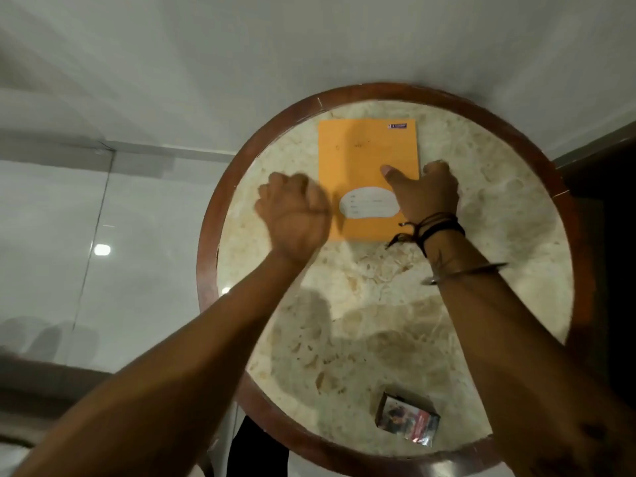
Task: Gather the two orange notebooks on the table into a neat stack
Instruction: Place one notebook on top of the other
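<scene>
An orange notebook (364, 149) with a white label lies flat on the far half of the round table (361, 304). Only one orange cover shows; I cannot tell whether a second notebook lies under it. My left hand (292, 215) is a loose, motion-blurred fist at the notebook's left edge, with nothing visible in it. My right hand (426, 194) sits on the notebook's right edge, thumb pressed on the cover and fingers curled over the side onto the table.
The table has a pale marble top and a dark wooden rim (206, 256). A small shiny wrapped box (407, 421) lies near the table's front edge. Glossy white floor tiles surround the table.
</scene>
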`<state>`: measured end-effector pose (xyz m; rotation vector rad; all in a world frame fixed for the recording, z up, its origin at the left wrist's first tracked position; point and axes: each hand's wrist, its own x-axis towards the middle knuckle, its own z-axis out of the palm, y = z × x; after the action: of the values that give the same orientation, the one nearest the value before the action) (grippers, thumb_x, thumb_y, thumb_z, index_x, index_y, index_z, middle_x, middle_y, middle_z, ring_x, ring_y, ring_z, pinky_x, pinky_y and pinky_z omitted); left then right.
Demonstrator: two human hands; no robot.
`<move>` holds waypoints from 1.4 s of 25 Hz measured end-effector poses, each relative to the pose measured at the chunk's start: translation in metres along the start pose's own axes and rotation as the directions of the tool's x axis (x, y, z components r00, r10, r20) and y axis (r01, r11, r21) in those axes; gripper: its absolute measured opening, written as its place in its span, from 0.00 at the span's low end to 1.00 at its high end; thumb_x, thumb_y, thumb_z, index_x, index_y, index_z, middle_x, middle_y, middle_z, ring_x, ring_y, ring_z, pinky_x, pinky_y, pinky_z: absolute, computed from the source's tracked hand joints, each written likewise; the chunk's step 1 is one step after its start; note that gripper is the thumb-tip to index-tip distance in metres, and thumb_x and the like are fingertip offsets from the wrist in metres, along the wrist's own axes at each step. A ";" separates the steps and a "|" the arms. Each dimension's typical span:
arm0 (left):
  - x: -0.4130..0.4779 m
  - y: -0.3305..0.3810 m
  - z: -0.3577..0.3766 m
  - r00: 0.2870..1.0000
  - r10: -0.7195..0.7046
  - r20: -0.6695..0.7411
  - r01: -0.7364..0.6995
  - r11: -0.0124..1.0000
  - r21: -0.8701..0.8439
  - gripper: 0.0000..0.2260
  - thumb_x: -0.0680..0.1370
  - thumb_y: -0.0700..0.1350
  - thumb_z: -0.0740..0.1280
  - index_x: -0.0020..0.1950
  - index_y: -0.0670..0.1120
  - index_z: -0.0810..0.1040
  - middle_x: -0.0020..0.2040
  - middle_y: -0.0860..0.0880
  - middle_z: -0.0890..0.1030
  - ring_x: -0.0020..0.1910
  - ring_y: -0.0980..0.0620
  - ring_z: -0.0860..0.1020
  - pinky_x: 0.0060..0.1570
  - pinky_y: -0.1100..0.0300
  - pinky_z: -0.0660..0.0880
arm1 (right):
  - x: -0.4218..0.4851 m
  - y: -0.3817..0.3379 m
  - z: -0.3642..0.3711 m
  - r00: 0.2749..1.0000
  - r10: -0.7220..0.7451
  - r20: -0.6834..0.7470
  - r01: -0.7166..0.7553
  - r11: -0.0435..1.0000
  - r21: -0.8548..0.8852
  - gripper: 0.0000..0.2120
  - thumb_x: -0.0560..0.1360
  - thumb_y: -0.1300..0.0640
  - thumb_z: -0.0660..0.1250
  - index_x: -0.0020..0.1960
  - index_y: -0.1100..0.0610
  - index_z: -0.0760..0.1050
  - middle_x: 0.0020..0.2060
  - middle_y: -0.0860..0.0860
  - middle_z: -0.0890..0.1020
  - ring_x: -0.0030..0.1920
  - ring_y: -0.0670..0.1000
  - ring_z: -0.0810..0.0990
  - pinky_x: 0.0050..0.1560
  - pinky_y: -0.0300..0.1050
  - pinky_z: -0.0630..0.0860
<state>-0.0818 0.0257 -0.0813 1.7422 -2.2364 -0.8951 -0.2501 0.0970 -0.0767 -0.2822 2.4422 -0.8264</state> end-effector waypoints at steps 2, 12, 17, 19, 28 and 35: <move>0.023 0.047 0.011 0.928 -0.357 0.109 0.371 0.914 -0.162 0.28 0.81 0.61 0.58 0.69 0.40 0.76 0.69 0.39 0.75 0.70 0.36 0.71 0.68 0.44 0.66 | 0.008 -0.009 0.002 0.993 0.085 0.076 -0.086 0.996 0.011 0.30 0.67 0.40 0.75 0.53 0.61 0.71 0.52 0.60 0.74 0.51 0.59 0.74 0.50 0.52 0.72; -0.091 0.006 0.025 0.884 0.429 -0.186 -0.443 0.639 -0.630 0.11 0.86 0.51 0.55 0.67 0.49 0.65 0.57 0.54 0.72 0.53 0.56 0.76 0.52 0.60 0.75 | -0.108 0.069 -0.044 0.956 -0.284 -0.074 0.284 0.831 0.479 0.23 0.80 0.61 0.64 0.73 0.61 0.63 0.68 0.59 0.75 0.69 0.56 0.74 0.70 0.54 0.72; -0.104 -0.007 0.048 0.927 0.368 -0.074 -0.361 0.820 -0.443 0.08 0.86 0.47 0.56 0.63 0.54 0.70 0.55 0.51 0.69 0.53 0.48 0.73 0.55 0.60 0.76 | -0.101 0.099 -0.049 0.961 -0.264 -0.085 0.276 0.886 0.372 0.15 0.80 0.59 0.64 0.66 0.54 0.70 0.62 0.56 0.79 0.63 0.53 0.78 0.64 0.49 0.76; -0.091 0.025 0.052 0.946 0.316 -0.069 -0.315 0.851 -0.421 0.14 0.85 0.47 0.59 0.63 0.40 0.76 0.52 0.44 0.72 0.50 0.51 0.74 0.50 0.60 0.76 | -0.076 0.094 -0.066 0.970 -0.200 -0.139 0.240 0.878 0.415 0.19 0.80 0.58 0.64 0.70 0.60 0.69 0.64 0.57 0.79 0.62 0.54 0.79 0.60 0.46 0.77; -0.049 0.148 0.109 0.977 0.113 0.182 -0.039 0.930 -0.365 0.18 0.82 0.41 0.65 0.35 0.41 0.64 0.41 0.39 0.67 0.40 0.46 0.66 0.43 0.41 0.69 | 0.045 0.102 -0.122 0.992 0.061 -0.111 -0.039 0.981 0.187 0.18 0.77 0.60 0.67 0.65 0.65 0.71 0.66 0.61 0.70 0.62 0.62 0.75 0.58 0.48 0.74; -0.083 0.137 0.100 0.986 0.162 -0.033 -0.165 0.962 -0.217 0.21 0.82 0.52 0.66 0.66 0.37 0.79 0.62 0.35 0.78 0.58 0.36 0.79 0.53 0.47 0.78 | 0.013 0.121 -0.140 0.953 -0.060 -0.295 0.067 0.998 0.011 0.33 0.75 0.51 0.70 0.74 0.60 0.63 0.70 0.60 0.66 0.69 0.61 0.67 0.69 0.59 0.70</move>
<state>-0.2177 0.1565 -0.0684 1.4409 -2.1416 -1.0418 -0.3413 0.2576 -0.0632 -0.2448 2.7109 -0.9829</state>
